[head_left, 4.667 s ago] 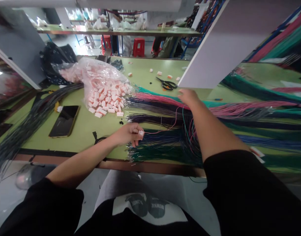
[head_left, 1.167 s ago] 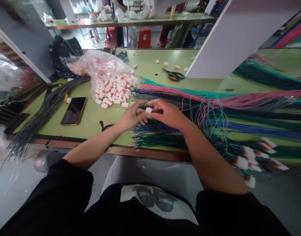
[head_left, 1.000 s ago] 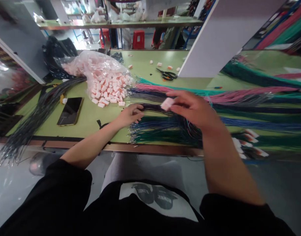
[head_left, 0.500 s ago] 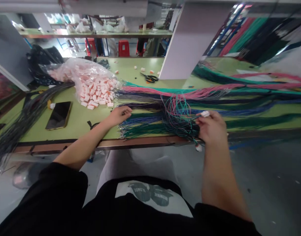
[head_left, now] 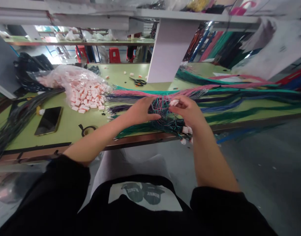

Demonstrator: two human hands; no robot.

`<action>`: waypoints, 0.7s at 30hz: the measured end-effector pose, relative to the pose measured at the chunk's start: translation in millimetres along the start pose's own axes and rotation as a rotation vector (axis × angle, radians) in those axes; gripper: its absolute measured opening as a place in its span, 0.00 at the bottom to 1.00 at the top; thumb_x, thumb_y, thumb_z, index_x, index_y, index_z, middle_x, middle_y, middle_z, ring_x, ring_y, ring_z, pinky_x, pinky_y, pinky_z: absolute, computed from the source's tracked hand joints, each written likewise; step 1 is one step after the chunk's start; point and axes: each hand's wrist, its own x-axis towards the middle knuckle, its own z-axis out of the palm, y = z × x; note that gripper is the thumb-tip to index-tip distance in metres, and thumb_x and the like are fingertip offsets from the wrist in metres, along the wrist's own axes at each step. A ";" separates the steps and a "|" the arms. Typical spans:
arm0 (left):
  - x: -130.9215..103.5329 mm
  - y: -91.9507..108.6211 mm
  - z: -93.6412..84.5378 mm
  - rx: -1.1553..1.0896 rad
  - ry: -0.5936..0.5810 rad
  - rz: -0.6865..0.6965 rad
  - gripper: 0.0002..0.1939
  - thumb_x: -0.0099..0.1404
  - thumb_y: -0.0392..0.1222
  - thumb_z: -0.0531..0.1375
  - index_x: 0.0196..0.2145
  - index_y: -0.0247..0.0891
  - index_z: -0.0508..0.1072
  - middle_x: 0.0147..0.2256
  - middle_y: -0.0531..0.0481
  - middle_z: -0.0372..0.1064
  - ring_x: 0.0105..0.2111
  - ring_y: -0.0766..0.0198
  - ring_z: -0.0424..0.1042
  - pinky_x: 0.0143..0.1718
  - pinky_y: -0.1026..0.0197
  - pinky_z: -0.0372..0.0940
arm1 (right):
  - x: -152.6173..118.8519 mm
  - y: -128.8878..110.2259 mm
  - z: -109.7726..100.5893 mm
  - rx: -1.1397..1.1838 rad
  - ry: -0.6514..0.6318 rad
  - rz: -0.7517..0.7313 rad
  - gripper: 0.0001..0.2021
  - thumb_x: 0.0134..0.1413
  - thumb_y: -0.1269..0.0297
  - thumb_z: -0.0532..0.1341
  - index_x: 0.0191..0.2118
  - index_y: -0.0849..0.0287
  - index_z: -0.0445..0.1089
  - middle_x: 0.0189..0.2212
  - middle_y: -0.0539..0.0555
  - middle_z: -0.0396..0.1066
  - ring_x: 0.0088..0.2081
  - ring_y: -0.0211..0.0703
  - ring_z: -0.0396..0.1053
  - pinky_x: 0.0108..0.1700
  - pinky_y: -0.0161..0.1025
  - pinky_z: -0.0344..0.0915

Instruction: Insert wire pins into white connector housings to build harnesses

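Note:
My right hand (head_left: 188,109) pinches a white plastic connector (head_left: 174,102) between thumb and fingers. Thin pink, green and dark wires (head_left: 160,106) lie in a loose tangle right below and beside it. To the left of that tangle is my left hand (head_left: 140,111), thumb and fingers spread apart, with nothing visible between them. Several finished-looking white connectors (head_left: 186,130) on wire ends hang at the table edge under my right wrist. Long bundles of wire (head_left: 214,86) in pink, green, blue and black run across the table behind and under both hands.
A clear bag spills white-and-orange connectors (head_left: 89,98) on the left. Nearby lie a phone (head_left: 49,120), a roll of black tape (head_left: 88,131) and grey wires (head_left: 20,124). Black-handled scissors (head_left: 138,82) rest near a white upright panel (head_left: 166,52). A shelf (head_left: 202,15) spans overhead.
My left hand has moved right, from the wire ends to the tangle, and its fingers have spread. My right hand has come left and up with the connector. The camera view has shifted.

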 end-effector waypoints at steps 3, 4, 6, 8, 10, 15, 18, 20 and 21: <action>28.7 -2.3 40.2 -0.219 -0.066 -0.001 0.29 0.47 0.39 0.69 0.47 0.32 0.69 0.47 0.40 0.70 0.49 0.52 0.67 0.51 0.54 0.60 | 6.6 -3.4 0.5 -0.015 -0.015 -0.034 0.14 0.36 0.59 0.65 0.33 0.58 0.70 0.31 0.49 0.68 0.35 0.42 0.65 0.38 0.39 0.61; 35.2 -4.9 49.8 -0.295 -0.096 -0.019 0.23 0.50 0.37 0.68 0.44 0.31 0.70 0.41 0.42 0.72 0.43 0.55 0.70 0.47 0.56 0.62 | 7.8 -3.5 -1.0 -0.041 -0.016 -0.039 0.14 0.36 0.59 0.65 0.33 0.58 0.70 0.31 0.50 0.68 0.35 0.42 0.65 0.38 0.39 0.61; 43.6 -10.7 61.8 -0.413 -0.143 -0.075 0.11 0.54 0.33 0.64 0.37 0.30 0.71 0.28 0.49 0.70 0.30 0.64 0.70 0.37 0.61 0.64 | 8.3 -2.4 -5.6 -0.122 -0.014 -0.041 0.13 0.36 0.60 0.65 0.31 0.59 0.71 0.30 0.50 0.68 0.33 0.41 0.64 0.37 0.39 0.60; 47.4 -15.9 65.5 -0.485 -0.176 -0.140 0.04 0.57 0.32 0.62 0.31 0.31 0.70 0.20 0.55 0.64 0.20 0.71 0.63 0.28 0.65 0.61 | 6.9 0.7 -10.2 -0.204 0.001 -0.033 0.12 0.37 0.59 0.64 0.30 0.60 0.71 0.28 0.50 0.68 0.31 0.40 0.63 0.36 0.38 0.59; 48.7 -20.1 64.4 -0.528 -0.224 -0.204 0.05 0.59 0.34 0.62 0.29 0.32 0.69 0.16 0.59 0.59 0.15 0.74 0.58 0.21 0.68 0.55 | 5.5 5.3 -12.8 -0.264 0.015 -0.012 0.11 0.38 0.58 0.63 0.28 0.60 0.71 0.26 0.49 0.66 0.30 0.39 0.61 0.34 0.37 0.57; 49.8 -33.4 59.8 -0.690 -0.316 -0.354 0.09 0.58 0.31 0.63 0.36 0.32 0.67 0.15 0.63 0.58 0.11 0.77 0.54 0.16 0.70 0.52 | 9.8 17.8 -10.3 -0.295 -0.001 0.050 0.12 0.38 0.55 0.63 0.27 0.59 0.70 0.23 0.47 0.63 0.27 0.37 0.57 0.31 0.36 0.54; 50.9 -43.9 60.1 -0.868 -0.263 -0.397 0.13 0.58 0.29 0.61 0.41 0.33 0.65 0.17 0.61 0.63 0.11 0.76 0.55 0.15 0.70 0.50 | 16.8 22.7 -9.0 -0.312 -0.003 0.065 0.13 0.39 0.54 0.63 0.28 0.59 0.70 0.23 0.48 0.63 0.27 0.38 0.57 0.31 0.36 0.54; 52.0 -49.0 61.3 -0.977 -0.233 -0.426 0.13 0.58 0.30 0.61 0.41 0.33 0.64 0.19 0.59 0.65 0.12 0.76 0.56 0.15 0.70 0.48 | 21.9 25.1 -9.2 -0.337 0.000 0.072 0.13 0.40 0.53 0.63 0.27 0.59 0.70 0.22 0.48 0.62 0.27 0.38 0.57 0.31 0.36 0.53; 52.5 -50.4 62.2 -1.021 -0.216 -0.439 0.12 0.58 0.31 0.61 0.40 0.33 0.63 0.19 0.58 0.65 0.12 0.76 0.56 0.15 0.70 0.48 | 24.5 26.0 -9.5 -0.352 0.001 0.077 0.13 0.40 0.53 0.63 0.27 0.59 0.69 0.22 0.48 0.61 0.27 0.37 0.56 0.30 0.36 0.53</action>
